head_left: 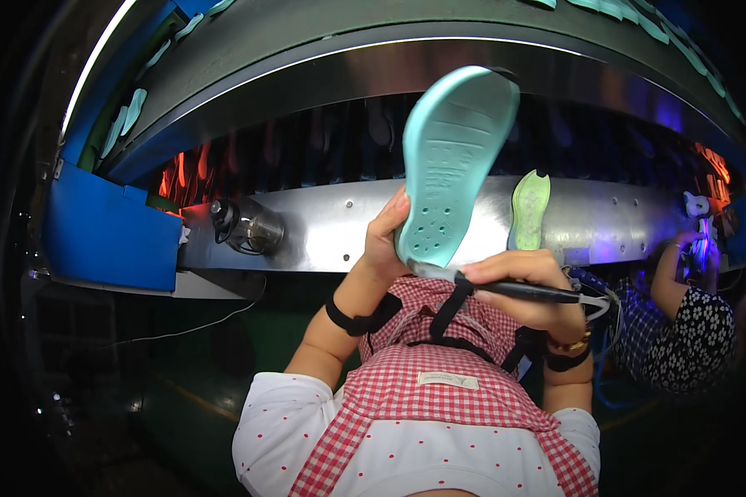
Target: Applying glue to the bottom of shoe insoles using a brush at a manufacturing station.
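A large light-teal shoe sole [456,157] stands tilted up in front of me, toe end away, with small holes toward its heel. My left hand [383,236] grips it by the left edge near the heel, thumb on the edge and the other fingers mostly behind it. In my right hand [535,282], the fingers are wrapped round a black-handled tool [526,291] with a pale, flat tip. That tip is at the heel end of the sole; whether it touches is hard to tell. What kind of tool it is does not show.
A pale-green sole [529,214] lies on the metal ledge [323,217]. A clear jug with a dark lid [253,228] stands at its left. Beyond runs a dark conveyor belt [323,45] carrying teal soles [134,112]. At the right, a co-worker's arm [667,277] reaches in.
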A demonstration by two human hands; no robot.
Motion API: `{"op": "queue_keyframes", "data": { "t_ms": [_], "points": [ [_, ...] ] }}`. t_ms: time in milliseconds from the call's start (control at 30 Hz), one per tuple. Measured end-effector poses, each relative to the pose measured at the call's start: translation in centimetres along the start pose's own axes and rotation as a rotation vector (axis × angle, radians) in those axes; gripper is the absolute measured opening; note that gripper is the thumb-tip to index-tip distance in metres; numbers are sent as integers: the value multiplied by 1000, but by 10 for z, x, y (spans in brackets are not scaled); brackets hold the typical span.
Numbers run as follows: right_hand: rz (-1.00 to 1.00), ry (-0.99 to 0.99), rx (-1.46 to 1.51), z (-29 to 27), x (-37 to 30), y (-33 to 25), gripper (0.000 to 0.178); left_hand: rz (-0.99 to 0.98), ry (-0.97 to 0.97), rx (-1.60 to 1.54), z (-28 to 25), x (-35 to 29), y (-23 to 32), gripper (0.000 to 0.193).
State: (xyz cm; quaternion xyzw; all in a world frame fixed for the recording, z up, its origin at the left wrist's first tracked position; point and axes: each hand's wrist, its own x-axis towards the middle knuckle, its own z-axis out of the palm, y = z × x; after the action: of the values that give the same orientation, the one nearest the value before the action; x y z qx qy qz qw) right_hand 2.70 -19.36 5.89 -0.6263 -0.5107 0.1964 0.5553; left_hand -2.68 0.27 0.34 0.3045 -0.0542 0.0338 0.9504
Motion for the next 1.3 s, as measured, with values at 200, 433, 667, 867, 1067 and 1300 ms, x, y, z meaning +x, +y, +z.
{"op": "queue_keyframes", "data": {
  "t_ms": [200, 433, 667, 867, 1067, 1300],
  "points": [
    [-15, -91, 32, -12, 9, 9, 19, -225, -91, 115, 2, 10, 13, 48],
    [-123, -193, -3, -29, 7, -2, 18, -571, -78, 155, 2, 2, 24, 54],
    [-69, -326, -101, -35, -3, -7, 20, -645, -42, 412, 7, -5, 29, 53],
    [-36, -176, -168, -27, -18, 6, 19, -571, -62, 467, -9, -7, 35, 53],
    [-84, -1, -99, -27, -18, 12, 20, -508, -6, 461, -5, -16, 49, 58],
    [-87, -58, -201, -9, -34, -23, 20, -551, -157, -369, -31, -23, 45, 62]
  ]
}}
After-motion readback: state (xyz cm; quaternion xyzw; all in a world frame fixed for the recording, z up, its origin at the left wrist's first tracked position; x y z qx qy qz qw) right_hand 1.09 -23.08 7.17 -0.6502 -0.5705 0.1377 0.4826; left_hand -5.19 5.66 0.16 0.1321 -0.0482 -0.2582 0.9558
